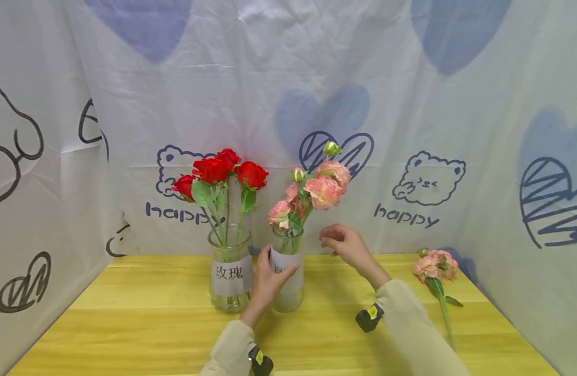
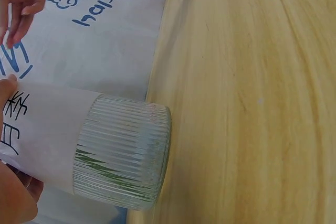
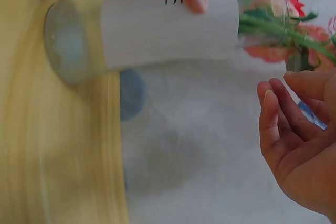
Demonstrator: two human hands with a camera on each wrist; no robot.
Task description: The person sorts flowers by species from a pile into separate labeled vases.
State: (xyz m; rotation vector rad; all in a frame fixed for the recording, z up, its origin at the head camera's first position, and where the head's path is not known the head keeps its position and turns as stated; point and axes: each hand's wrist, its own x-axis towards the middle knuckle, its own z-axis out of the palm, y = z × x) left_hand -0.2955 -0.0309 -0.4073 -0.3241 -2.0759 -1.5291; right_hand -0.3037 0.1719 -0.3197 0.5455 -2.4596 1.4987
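Note:
A ribbed glass vase [image 1: 288,302] with a white handwritten paper label stands on the table and holds pink flowers [image 1: 323,193] with green buds. My left hand [image 1: 268,282] grips this vase from its left side, the thumb lying across the label. To the right of the vase's mouth, my right hand [image 1: 349,248] hovers with loosely bent fingers and nothing between them. In the right wrist view that hand [image 3: 299,140] is apart from the stems and the glass. The ribbed lower part [image 2: 123,150] of the vase shows green stems inside in the left wrist view.
Left of the gripped vase, a second labelled glass vase [image 1: 222,302] holds several red roses [image 1: 213,169]. A pink flower [image 1: 436,265] with a long stem lies at the table's right side. A printed cloth [image 1: 251,104] hangs behind the yellow wood table [image 1: 128,324].

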